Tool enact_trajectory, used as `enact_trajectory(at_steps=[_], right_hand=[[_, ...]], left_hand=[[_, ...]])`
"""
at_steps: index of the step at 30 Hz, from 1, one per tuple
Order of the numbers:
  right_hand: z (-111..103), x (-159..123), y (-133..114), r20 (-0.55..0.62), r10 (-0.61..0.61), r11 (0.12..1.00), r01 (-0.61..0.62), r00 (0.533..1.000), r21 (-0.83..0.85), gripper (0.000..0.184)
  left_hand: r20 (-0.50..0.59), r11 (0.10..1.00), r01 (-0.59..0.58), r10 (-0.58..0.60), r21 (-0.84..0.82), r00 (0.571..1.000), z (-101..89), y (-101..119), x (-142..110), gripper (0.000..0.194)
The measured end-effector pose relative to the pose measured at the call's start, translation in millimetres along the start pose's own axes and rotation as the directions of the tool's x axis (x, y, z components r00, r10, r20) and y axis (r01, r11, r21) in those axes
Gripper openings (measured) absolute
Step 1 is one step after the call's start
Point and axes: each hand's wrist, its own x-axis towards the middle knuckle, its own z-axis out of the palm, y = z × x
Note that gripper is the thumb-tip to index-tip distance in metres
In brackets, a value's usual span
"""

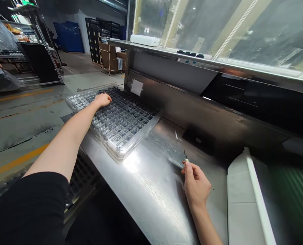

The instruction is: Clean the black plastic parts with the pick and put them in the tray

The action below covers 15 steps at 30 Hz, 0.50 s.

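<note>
Your left hand (103,99) rests loosely curled on the flimsy clear plastic compartment tray (115,117); lift it by its rims. Your right hand (196,183) pinches the slim white-handled blade (185,157).

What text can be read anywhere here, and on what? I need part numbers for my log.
None can be read.
White label on the steel panel: blank or too faint.
Green sign at top left: blurred.
Clear tray under the left hand: no markings seen.
Tool in the right hand: no print.
</note>
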Motion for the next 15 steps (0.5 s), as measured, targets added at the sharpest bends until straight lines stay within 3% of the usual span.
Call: enact_trajectory(at_steps=[15], right_hand=[[1.4, 2.8, 3.8, 0.024, 0.026, 1.000, -0.026, 0.999, -0.001, 0.081]], left_hand=[[0.055, 0.997, -0.009, 0.005, 0.074, 0.998, -8.8, 13.7, -9.5, 0.065]])
